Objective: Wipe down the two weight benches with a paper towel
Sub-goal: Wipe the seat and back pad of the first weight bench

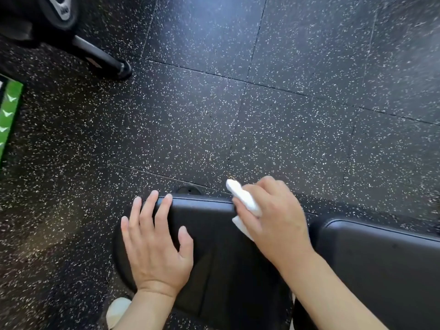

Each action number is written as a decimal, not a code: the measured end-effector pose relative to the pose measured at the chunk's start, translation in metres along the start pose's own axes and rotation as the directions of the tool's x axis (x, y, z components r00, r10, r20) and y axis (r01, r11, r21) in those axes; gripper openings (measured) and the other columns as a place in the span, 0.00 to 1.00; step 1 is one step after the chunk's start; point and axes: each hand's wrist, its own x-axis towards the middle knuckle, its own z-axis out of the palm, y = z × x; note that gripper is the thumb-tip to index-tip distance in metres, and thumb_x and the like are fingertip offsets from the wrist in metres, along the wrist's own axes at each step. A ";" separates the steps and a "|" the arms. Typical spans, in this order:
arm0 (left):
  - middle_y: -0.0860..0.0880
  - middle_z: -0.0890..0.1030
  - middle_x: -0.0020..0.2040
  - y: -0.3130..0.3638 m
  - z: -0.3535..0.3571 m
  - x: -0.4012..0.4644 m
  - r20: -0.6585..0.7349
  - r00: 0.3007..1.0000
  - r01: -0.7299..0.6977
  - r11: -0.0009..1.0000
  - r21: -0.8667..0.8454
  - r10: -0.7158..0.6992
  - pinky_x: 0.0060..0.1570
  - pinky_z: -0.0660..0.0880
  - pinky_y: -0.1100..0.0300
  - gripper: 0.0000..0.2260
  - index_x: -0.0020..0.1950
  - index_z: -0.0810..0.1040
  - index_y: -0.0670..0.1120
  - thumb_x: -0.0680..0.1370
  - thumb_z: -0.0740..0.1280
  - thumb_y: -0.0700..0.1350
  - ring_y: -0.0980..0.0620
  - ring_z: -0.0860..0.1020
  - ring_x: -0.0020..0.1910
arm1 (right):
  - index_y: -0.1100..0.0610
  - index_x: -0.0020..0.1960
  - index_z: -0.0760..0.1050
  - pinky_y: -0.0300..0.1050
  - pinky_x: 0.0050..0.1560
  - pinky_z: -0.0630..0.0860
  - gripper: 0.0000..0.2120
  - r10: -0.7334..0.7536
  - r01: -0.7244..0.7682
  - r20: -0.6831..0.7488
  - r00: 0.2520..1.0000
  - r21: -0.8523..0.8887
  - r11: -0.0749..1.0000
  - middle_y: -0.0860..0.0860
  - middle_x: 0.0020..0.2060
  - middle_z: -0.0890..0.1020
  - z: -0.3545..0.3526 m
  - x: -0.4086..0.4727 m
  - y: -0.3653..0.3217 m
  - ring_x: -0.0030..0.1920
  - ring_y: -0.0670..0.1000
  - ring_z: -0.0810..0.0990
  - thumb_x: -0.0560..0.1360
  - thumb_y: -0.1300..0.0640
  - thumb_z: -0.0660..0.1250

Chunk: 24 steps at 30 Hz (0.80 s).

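The right hand (273, 217) is gripping a folded white paper towel (242, 198), fingers curled round it, and is pressing it against the far edge of the black padded weight bench (214, 225) at the lower centre of the frame. One end of the towel is sticking out past the bench edge over the floor, and another corner is showing beneath the hand on the pad. The left hand (154, 244) is lying flat on the same pad toward its left corner, fingers straight and spread, holding nothing, with the fingertips reaching the pad's far rim. A second black padded bench (385, 263) is sitting just beside the first at the lower right. Both are standing on a black speckled rubber floor (238, 103). A black metal equipment leg (102, 59) is lying in the upper left, a green panel (9, 115) is showing at the left edge, and a white shoe (117, 310) is showing at the bottom.
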 end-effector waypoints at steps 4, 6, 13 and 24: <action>0.45 0.66 0.81 0.000 -0.001 0.000 0.007 1.000 0.001 1.000 0.000 -0.001 0.78 0.55 0.33 0.31 0.78 0.69 0.46 0.76 0.61 0.53 0.38 0.60 0.82 | 0.54 0.50 0.78 0.53 0.40 0.73 0.06 -0.025 0.018 -0.066 0.998 -0.094 0.995 0.46 0.45 0.73 -0.018 -0.016 0.036 0.41 0.57 0.72 0.80 0.52 0.66; 0.45 0.66 0.80 0.000 -0.001 0.000 0.013 1.000 0.001 1.000 -0.002 -0.001 0.78 0.55 0.33 0.31 0.78 0.69 0.46 0.76 0.61 0.53 0.38 0.60 0.82 | 0.53 0.47 0.79 0.53 0.40 0.71 0.08 0.116 -0.118 -0.082 0.990 -0.020 0.993 0.46 0.43 0.71 -0.012 -0.010 0.021 0.41 0.55 0.70 0.78 0.48 0.67; 0.46 0.65 0.82 0.001 -0.002 0.001 0.027 1.000 -0.004 1.000 0.008 0.003 0.79 0.54 0.35 0.30 0.78 0.68 0.46 0.77 0.59 0.54 0.38 0.59 0.83 | 0.53 0.43 0.78 0.51 0.41 0.70 0.14 0.043 -0.040 0.042 0.998 -0.057 0.998 0.49 0.41 0.74 0.041 0.031 -0.071 0.42 0.55 0.73 0.79 0.43 0.67; 0.45 0.66 0.81 -0.001 0.000 0.000 0.019 1.000 -0.005 1.000 -0.001 0.005 0.79 0.54 0.34 0.31 0.79 0.68 0.46 0.75 0.61 0.53 0.38 0.59 0.82 | 0.53 0.49 0.81 0.54 0.40 0.72 0.12 0.184 -0.184 0.010 0.983 0.018 0.983 0.47 0.41 0.71 -0.013 -0.010 0.020 0.41 0.54 0.69 0.80 0.45 0.65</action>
